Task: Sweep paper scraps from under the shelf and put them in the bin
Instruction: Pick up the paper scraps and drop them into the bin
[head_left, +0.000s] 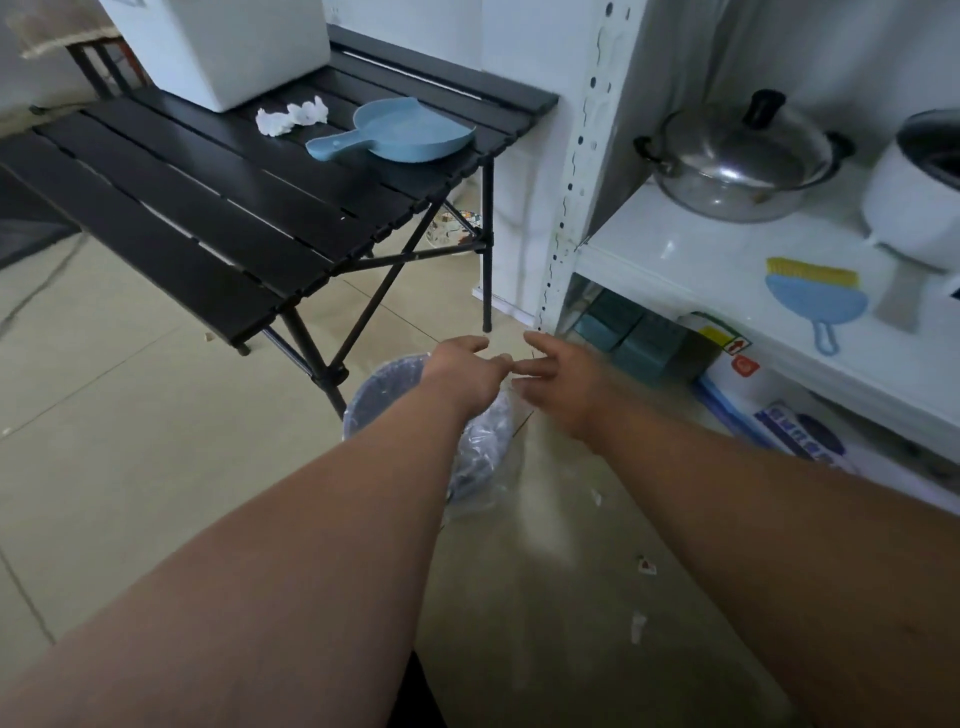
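Looking down, the tiled floor (130, 441) takes up most of the view, and on the right stands the white shelf (691, 260) with its perforated upright. At upper left is the black slatted table (208, 208), a white box (218, 47) sitting at its far end. Two bare forearms reach forward from the bottom edge. On the shelf board sit a steel pot (737, 161) with its lid on and, further right, a white cooker (914, 208) cut off by the frame. Under the board, boxes are packed in, blurred. Down by the table's near leg is the bin (379, 395), lined with a clear plastic bag, partly hidden behind the left wrist. Now the hands: the left hand (467, 371) is over the bin with fingers spread, holding nothing; the right hand (558, 382) is just beside it, fingers loose and empty too, blurred, their fingertips almost meeting. On the table lies the blue dustpan (405, 132), with a crumpled white tissue (291, 117) next to it. On the shelf board lies a small blue brush (815, 301) with yellow bristles. And the paper scraps (645, 565): a few small bits lie scattered on the floor in front of the shelf, right of the bin, between the forearms.
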